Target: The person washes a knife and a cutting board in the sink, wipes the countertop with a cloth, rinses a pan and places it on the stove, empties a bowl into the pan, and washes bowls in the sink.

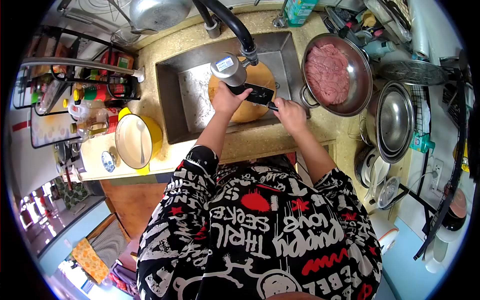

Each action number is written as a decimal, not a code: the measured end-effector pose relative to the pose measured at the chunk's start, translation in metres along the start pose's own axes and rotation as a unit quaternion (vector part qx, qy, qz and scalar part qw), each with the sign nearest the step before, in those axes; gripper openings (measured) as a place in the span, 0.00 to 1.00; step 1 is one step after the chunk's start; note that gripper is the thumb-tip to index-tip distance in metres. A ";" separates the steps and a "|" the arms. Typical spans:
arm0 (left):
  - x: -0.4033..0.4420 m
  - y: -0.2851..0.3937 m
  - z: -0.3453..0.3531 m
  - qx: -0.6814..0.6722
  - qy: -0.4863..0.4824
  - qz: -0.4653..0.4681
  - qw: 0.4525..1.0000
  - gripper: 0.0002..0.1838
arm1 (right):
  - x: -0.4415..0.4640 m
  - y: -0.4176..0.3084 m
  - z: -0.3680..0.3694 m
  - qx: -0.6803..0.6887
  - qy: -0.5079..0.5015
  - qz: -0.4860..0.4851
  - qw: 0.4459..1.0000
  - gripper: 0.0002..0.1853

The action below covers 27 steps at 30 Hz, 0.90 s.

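Note:
In the head view, my right hand (291, 116) is closed round the black handle of a cleaver (261, 94), held over the sink. My left hand (229, 100) grips the other end of its dark, wet-looking blade, with the thumb on the upper face and the fingers partly hidden. Beneath the cleaver, a round wooden cutting board (248, 115) rests in the steel sink (176, 131). A black faucet (235, 22) with a silver cylindrical attachment (228, 71) hangs just above my left hand. Whether water is running I cannot tell.
Right of the sink stands a steel pan (360, 75) with pink ground meat (327, 74). Steel bowls (394, 120) sit farther right. On the left are a yellow pot (156, 135) with a spoon inside, a small patterned bowl (108, 161) and a bottle rack (75, 60).

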State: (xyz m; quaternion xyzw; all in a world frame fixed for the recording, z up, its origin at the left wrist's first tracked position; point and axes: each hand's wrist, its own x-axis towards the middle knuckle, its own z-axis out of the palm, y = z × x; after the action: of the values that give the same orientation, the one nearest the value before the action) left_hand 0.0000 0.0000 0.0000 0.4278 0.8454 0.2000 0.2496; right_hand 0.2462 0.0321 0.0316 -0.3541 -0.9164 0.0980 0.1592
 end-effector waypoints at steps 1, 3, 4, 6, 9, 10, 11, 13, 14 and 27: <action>-0.003 0.007 -0.003 0.018 -0.002 -0.017 1.000 0.52 | 0.001 0.000 -0.001 -0.001 0.000 -0.003 1.000 0.19; -0.006 0.013 0.000 0.036 -0.008 -0.049 0.998 0.50 | -0.001 0.001 -0.004 -0.009 -0.006 -0.007 1.000 0.19; -0.005 0.013 0.001 0.038 -0.010 -0.065 0.997 0.49 | -0.001 0.001 -0.003 -0.012 -0.008 -0.010 1.000 0.19; 0.001 0.008 0.003 0.002 -0.004 -0.068 0.998 0.46 | 0.001 0.000 -0.001 -0.008 -0.008 -0.012 1.000 0.19; 0.012 -0.010 0.006 -0.069 0.008 -0.048 0.996 0.40 | 0.003 0.000 0.001 0.013 -0.005 -0.010 1.000 0.19; 0.016 -0.016 0.009 -0.061 0.007 -0.053 0.997 0.38 | 0.002 0.000 0.001 0.020 -0.004 -0.007 1.000 0.19; 0.019 -0.021 0.013 -0.053 0.007 -0.057 0.997 0.35 | 0.002 0.000 0.001 0.027 -0.001 -0.005 1.000 0.19; 0.018 -0.021 0.013 -0.048 0.051 -0.057 0.996 0.23 | 0.001 0.000 0.001 0.025 -0.011 0.005 1.000 0.20; 0.019 -0.022 0.011 -0.060 0.065 -0.055 0.995 0.20 | 0.001 0.000 0.001 0.024 -0.016 0.010 1.000 0.20; 0.026 -0.048 0.004 -0.142 0.123 -0.029 0.982 0.15 | 0.015 -0.006 0.005 0.035 -0.027 0.053 0.998 0.20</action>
State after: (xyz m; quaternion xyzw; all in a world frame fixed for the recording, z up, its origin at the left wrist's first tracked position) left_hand -0.0411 -0.0047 -0.0364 0.3358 0.8445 0.3616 0.2078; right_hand 0.2304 0.0378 0.0316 -0.3934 -0.8963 0.1484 0.1411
